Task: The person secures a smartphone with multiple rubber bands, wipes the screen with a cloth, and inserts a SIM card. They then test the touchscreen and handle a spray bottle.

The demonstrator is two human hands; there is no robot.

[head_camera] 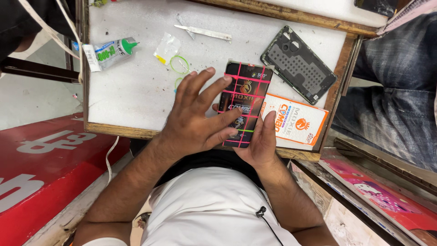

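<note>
A black phone-sized slab [246, 95], bound by several pink and green rubber bands, lies at the near edge of a white work pad [132, 86]. My right hand [263, 143] grips its lower right side from underneath, thumb along the edge. My left hand [196, 117] rests spread against the slab's left side, its fingertips on the printed face. An orange and white card packet [298, 124] lies just to the right of the slab.
A phone back shell [298, 64] with a perforated grey inside lies at the far right. Metal tweezers [205, 32], a glue tube with a green cap [109, 52], loose green rubber bands [180, 64] and a small plastic bag [167, 47] sit on the pad. Another person's jeans-clad leg [396, 91] is at right.
</note>
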